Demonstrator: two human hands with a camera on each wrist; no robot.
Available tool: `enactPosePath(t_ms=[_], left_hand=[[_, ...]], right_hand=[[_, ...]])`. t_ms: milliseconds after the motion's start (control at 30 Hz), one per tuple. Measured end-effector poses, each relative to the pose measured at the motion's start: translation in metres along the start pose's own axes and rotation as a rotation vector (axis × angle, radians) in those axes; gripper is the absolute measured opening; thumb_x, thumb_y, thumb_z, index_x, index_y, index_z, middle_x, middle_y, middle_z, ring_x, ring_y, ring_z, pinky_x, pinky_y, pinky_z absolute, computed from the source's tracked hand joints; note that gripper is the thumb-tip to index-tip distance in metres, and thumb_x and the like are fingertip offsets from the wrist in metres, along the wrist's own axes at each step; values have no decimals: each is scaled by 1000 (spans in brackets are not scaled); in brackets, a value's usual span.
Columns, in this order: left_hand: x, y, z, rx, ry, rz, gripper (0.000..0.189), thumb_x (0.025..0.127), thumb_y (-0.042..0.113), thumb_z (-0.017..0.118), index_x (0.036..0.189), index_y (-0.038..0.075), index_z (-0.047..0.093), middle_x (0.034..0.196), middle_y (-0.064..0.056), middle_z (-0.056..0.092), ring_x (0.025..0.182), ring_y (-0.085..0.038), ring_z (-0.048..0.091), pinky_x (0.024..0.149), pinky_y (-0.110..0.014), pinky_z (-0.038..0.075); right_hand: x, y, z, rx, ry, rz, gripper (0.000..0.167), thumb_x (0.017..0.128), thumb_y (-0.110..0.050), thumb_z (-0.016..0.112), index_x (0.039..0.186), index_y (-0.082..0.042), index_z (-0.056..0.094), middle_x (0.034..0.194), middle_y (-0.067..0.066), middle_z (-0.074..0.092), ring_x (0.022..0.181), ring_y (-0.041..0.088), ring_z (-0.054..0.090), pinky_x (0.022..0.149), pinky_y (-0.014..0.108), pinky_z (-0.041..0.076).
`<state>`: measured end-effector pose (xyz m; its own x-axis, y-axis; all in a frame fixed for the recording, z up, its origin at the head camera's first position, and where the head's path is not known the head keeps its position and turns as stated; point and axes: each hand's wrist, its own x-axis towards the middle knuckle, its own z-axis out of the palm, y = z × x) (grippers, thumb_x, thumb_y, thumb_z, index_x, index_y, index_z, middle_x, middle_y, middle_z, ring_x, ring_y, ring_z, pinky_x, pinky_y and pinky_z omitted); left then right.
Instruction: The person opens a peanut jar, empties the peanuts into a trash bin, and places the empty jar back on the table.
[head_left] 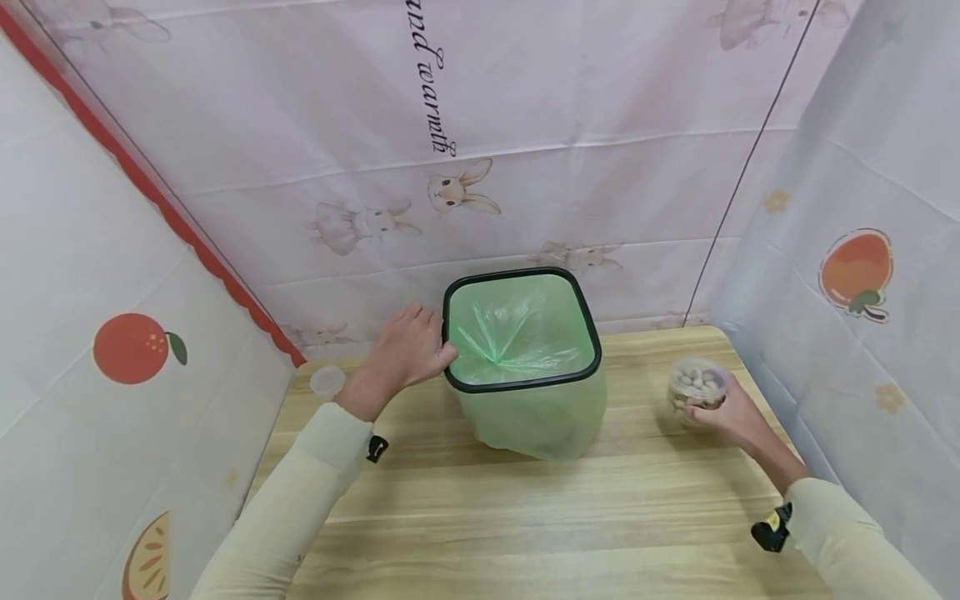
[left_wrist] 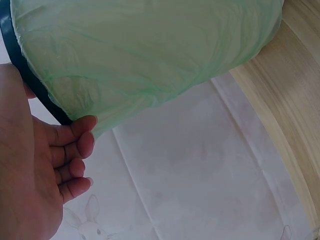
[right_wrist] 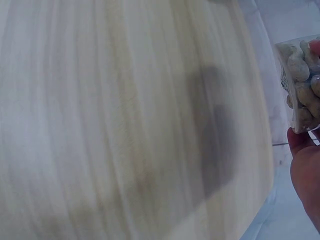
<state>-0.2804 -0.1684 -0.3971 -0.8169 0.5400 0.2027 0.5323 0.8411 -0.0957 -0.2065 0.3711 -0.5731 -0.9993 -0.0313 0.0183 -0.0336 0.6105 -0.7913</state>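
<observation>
Left hand (head_left: 405, 348) grips black rim (head_left: 525, 382) of green-lined bin (head_left: 536, 421); right hand (head_left: 738, 414) grips clear tub (head_left: 696, 389), tan-white lumps (right_wrist: 299, 69) inside.

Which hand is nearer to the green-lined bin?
Left. The left hand grips the bin by its rim, on the left side; the right hand is apart, to the bin's right, holding a clear tub.

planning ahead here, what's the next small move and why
Probably move the clear jar left toward the bin: the right grip holds it off to the bin's right, while the left grip holds the black rim.
</observation>
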Motion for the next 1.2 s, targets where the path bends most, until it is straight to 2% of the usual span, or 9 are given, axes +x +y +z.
enactPosePath(t_ms=[67, 167, 333, 500, 633, 800, 933, 1200], left_hand=[[0, 0, 0, 4, 6, 3, 39, 91, 38, 39, 81, 5, 58, 89, -13, 64, 90, -31, 56, 88, -41, 47], [-1, 0, -1, 4, 4, 2, 40, 91, 38, 39, 81, 5, 58, 89, -13, 65, 90, -32, 56, 88, -41, 47], [-1, 0, -1, 5, -5, 4, 39, 91, 38, 39, 81, 5, 58, 90, -13, 65, 90, -31, 56, 89, -41, 47], [0, -1, -1, 11, -9, 9, 38, 91, 37, 39, 78, 6, 55, 86, -12, 62, 86, -31, 53, 87, -40, 45], [0, -1, -1, 14, -23, 5, 37, 91, 38, 39, 78, 6, 55, 86, -11, 62, 86, -30, 52, 87, -40, 45], [0, 0, 1, 14, -36, -5, 39, 91, 40, 39, 81, 7, 57, 91, -11, 64, 90, -30, 54, 90, -40, 45], [0, 0, 1, 12, -29, -3, 39, 91, 39, 39, 80, 7, 57, 90, -11, 64, 90, -30, 55, 89, -40, 46], [-1, 1, 1, 9, -12, -10, 38, 91, 39, 39, 79, 7, 56, 86, -10, 62, 87, -30, 53, 84, -40, 46]], right_hand=[[3, -8, -1, 11, -6, -19, 87, 85, -21, 83, 156, -2, 35, 135, 26, 58, 102, -11, 51, 84, 11, 43], [7, -21, -3, 8, -8, -33, 87, 85, -20, 83, 156, -3, 36, 135, 25, 59, 99, -16, 48, 83, 9, 43], [13, -39, -10, 2, -24, -63, 85, 86, -19, 81, 156, -2, 35, 135, 26, 60, 100, -16, 50, 82, 9, 45], [19, -53, -19, 14, -10, -135, 82, 85, -14, 81, 153, 1, 37, 131, 25, 60, 98, -15, 52, 79, 10, 47], [21, -62, -25, 28, 5, -164, 85, 84, -12, 81, 154, 1, 34, 133, 24, 56, 101, -15, 50, 80, 9, 46], [22, -74, -29, 26, 31, -203, 83, 82, -10, 81, 152, -1, 38, 131, 18, 57, 104, -15, 50, 84, 6, 41], [23, -84, -32, 40, 21, -218, 82, 82, -7, 81, 153, -4, 40, 131, 14, 59, 107, -11, 52, 87, 7, 42], [20, -104, -41, -5, 18, -221, 91, 81, -11, 81, 158, -4, 32, 134, 27, 58, 103, -16, 47, 83, 7, 40]])
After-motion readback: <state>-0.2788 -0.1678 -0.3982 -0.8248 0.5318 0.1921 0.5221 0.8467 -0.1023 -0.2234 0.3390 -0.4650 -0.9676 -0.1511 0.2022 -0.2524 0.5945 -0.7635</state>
